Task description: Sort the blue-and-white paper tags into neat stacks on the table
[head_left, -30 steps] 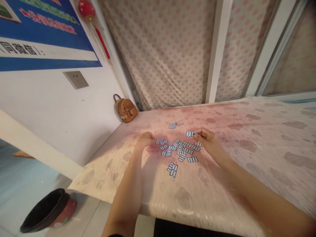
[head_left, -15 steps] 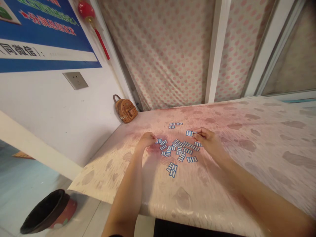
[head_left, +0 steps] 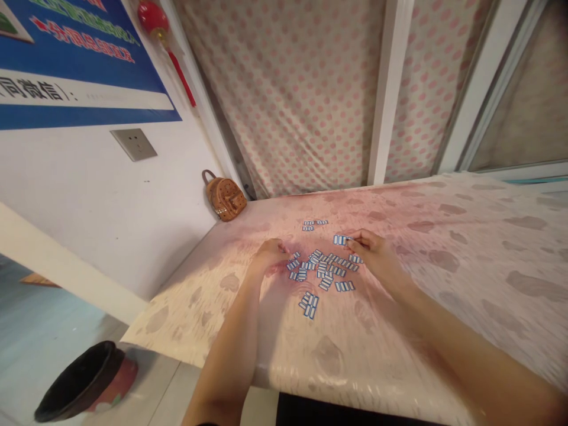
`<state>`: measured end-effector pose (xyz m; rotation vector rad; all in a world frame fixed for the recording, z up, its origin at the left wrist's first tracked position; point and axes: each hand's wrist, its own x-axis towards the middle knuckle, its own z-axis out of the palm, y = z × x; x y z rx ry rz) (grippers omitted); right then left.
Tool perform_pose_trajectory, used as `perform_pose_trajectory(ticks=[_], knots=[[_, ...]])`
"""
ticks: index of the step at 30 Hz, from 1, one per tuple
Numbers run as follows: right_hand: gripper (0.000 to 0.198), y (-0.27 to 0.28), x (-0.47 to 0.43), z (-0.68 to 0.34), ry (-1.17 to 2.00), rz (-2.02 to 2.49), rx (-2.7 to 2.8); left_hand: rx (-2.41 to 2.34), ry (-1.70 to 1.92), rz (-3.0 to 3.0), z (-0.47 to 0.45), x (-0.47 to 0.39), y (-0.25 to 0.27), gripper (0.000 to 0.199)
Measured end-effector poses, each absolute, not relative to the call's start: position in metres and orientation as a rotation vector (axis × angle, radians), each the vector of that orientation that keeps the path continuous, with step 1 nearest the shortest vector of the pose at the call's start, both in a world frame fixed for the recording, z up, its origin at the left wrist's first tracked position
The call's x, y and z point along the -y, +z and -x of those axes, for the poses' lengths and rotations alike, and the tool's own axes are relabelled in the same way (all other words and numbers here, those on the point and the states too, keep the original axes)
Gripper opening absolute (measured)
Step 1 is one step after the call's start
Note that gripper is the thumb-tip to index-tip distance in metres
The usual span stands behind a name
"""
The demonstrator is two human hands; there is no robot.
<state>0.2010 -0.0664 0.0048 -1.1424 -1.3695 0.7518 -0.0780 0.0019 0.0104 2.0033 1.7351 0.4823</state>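
Many small white pieces with blue edges and bars [head_left: 326, 266] lie in a loose, partly overlapping heap on the cloth-covered table [head_left: 328, 355]. My right hand [head_left: 370, 245] is at the heap's far right, its thumb and fingers pinched on the right end of a blue-and-white piece [head_left: 341, 239]. At the heap's left edge is my left hand [head_left: 271, 255], fingers bent together and low over the pieces; whatever is under its fingertips is hidden. A small group of pieces [head_left: 310, 305] lies nearer me, and another [head_left: 309, 226] lies beyond the heap.
A small brown backpack-shaped bag [head_left: 226, 198] stands at the table's far left corner, against the wall. Dotted curtains [head_left: 302, 94] hang behind the table. On the floor at left is a dark-rimmed pot [head_left: 84, 378]. A red lantern ornament [head_left: 153, 18] hangs on the wall.
My left hand has shifted a little to the right, covering pieces at the heap's left edge that showed before. My right hand keeps its pinch in nearly the same place.
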Motion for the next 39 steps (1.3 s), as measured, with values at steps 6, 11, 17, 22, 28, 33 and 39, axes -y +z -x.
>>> perform_pose_trajectory(ticks=[6, 11, 17, 22, 28, 33, 39], knots=[[0.014, 0.005, 0.067, -0.199, 0.777, 1.133, 1.352, -1.759, 0.428, -1.976, 0.071, 0.004, 0.01, 0.01], [0.014, 0.005, 0.069, -0.198, 0.784, 1.115, 1.371, -1.571, 0.787, -1.866, 0.058, 0.005, 0.009, 0.007], [0.016, 0.004, 0.07, -0.196, 0.819, 1.063, 1.515, -1.17, 0.919, -1.915, 0.025, 0.019, 0.014, 0.018], [0.015, 0.001, 0.07, -0.193, 0.887, 1.033, 1.532, -1.021, 0.926, -2.011, 0.01, 0.028, 0.017, 0.017], [0.015, -0.003, 0.071, -0.191, 0.914, 1.058, 1.455, -0.915, 0.944, -1.819, 0.004, 0.035, 0.021, 0.035], [0.017, -0.002, 0.071, -0.191, 0.869, 1.103, 1.387, -0.857, 0.887, -1.636, 0.002, 0.037, 0.02, 0.047], [0.019, 0.0, 0.068, -0.193, 0.771, 1.128, 1.394, -0.868, 0.93, -1.519, -0.006, 0.039, 0.015, 0.047]])
